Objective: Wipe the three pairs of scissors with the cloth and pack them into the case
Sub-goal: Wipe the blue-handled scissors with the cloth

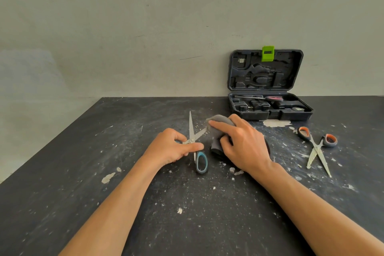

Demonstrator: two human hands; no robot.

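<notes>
- Scissors with blue handles (195, 143) lie on the dark, paint-flecked bench (104, 203), blades spread in a V pointing away from the person, one blue loop (201, 162) nearest to us.
- Left hand (172, 147) sits at the pivot of that pair, its grip pinching the metal just below the blades, thumb laid across the front.
- Right hand (243, 143) is just beside it, its grip curled round a grey cloth (220, 122); the forefinger stretches out over the cloth towards the right-hand blade, and the cloth meets that blade's tip.
- Both bare forearms reach in from the near edge of the bench.
- Off to the right, well apart from the hands, a second pair with orange handles (318, 147) lies open in an X, blades pointing towards us and looking grimy.
- Farther back, the case (270, 110) stands open against the wall (124, 27), lid upright with a green latch (268, 53) at the top.
- In the case's rear slot lies a third pair with reddish handles (259, 98), resting lengthwise; its details are too small to make out.
</notes>
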